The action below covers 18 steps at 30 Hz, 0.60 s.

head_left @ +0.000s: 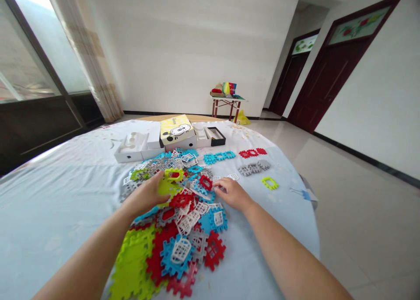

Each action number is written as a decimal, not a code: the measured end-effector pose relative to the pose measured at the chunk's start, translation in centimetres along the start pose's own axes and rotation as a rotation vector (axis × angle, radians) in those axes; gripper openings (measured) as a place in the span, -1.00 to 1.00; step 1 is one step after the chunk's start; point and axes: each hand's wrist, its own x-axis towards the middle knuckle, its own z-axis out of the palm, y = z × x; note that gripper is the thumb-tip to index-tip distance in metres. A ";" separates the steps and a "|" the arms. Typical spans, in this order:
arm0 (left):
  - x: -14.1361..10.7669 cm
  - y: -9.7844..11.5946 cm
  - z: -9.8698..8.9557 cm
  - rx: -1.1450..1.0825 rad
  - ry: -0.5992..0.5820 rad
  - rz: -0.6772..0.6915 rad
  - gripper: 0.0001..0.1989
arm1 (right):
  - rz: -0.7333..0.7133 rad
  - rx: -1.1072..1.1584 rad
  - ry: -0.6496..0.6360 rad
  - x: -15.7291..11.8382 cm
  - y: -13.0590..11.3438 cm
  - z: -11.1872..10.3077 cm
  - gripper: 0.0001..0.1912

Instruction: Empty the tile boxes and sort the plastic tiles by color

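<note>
Head cam: red frame pc (205, 177) btwn hands (151, 190) (234, 196), at R fingertips (217, 185).

Far white wall (190, 50) is pretty much framed by a bright window (29, 42) at left, dark red doors (334, 72) at right.

Cloth-covered table (65, 217): heap of interlocking toy panels (177, 188) runs from near edge to table middle. Left hand (152, 191) over heap's left part; right hand (232, 194) at its right edge. Right of heap: three panel rows (252, 152); single frame panel (269, 183) nearer. Behind heap: carton (179, 131) between open box trays (131, 153). Beyond table: side table (242, 99) before far wall (183, 50), bag (229, 88) on top. Far left: curtain (87, 46). Right: door (337, 59).
</note>
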 end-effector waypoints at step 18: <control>7.1 -1.1 -1.8 0.059 0.243 -0.029 -0.34 | -0.081 -0.030 0.067 0.2 -0.1 0.3 -0.81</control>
